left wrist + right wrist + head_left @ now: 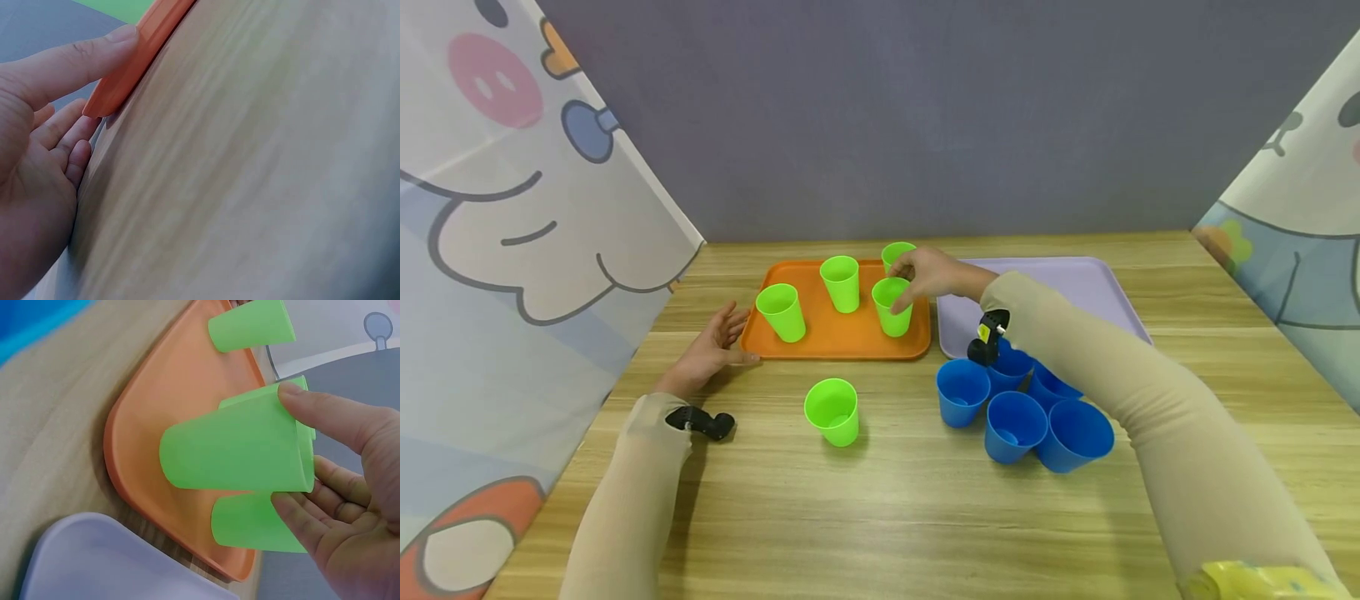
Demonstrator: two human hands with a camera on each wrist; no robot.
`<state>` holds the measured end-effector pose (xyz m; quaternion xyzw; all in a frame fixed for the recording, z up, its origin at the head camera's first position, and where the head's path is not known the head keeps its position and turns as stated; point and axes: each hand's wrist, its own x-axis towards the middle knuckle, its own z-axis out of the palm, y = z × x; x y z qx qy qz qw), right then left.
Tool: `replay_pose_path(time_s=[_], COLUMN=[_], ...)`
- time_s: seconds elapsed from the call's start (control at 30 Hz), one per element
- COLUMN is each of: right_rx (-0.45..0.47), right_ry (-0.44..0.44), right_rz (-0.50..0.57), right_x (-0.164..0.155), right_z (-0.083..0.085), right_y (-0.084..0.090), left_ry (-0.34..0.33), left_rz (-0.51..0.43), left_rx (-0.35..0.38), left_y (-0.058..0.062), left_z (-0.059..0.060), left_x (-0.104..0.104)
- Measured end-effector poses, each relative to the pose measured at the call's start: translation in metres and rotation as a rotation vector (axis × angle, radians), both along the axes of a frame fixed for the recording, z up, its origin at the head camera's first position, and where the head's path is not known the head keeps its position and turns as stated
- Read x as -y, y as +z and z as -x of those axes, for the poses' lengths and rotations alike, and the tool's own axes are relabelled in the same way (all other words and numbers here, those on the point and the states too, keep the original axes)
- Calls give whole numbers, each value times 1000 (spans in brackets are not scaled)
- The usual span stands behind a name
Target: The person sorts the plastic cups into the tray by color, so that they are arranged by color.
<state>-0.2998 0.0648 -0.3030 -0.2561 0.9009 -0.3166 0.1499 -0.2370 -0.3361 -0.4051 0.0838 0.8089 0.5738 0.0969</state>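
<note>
Plainly unlabelled, the green cup (892, 306) is pinched by the right hand (934, 273); left hand (709, 350) lies spread.

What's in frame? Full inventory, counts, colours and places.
green cups on tray: 4, lime green, upright on the orange tray; the front right one is in the right hand's grip
green cup off tray: 1, lime green, upright on the table in front of the orange tray
blue cups: about 5, blue, clustered on the table in front of the lilac tray, partly hidden by the right arm
orange tray: 1, orange, centre left of the table
lilac tray: 1, pale purple, bare, right of the orange tray
table: 1, light wood
cartoon curtains: 2, left and right sides
wall: grey, behind
left hand: flat on the table, thumb against the orange tray's left edge
right hand: pinches the front right cup's rim
</note>
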Motion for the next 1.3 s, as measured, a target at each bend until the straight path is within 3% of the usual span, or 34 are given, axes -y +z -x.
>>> replay_pose_path(time_s=[0.27, 0.57, 0.97, 1.3], right_rx=[51, 44, -11, 56], right_ry=[-10, -8, -35, 103], right_rz=[3, -11, 170, 273], right_x=[-1, -4, 0, 22], right_z=[1, 2, -13, -41], right_y=[0, 2, 23, 19], left_ry=[-3, -18, -19, -16], left_rz=[5, -6, -10, -14], left_rx=[-4, -4, -3, -5], left_y=[1, 0, 0, 0], left_z=[0, 0, 0, 0], left_x=[0, 0, -1, 0])
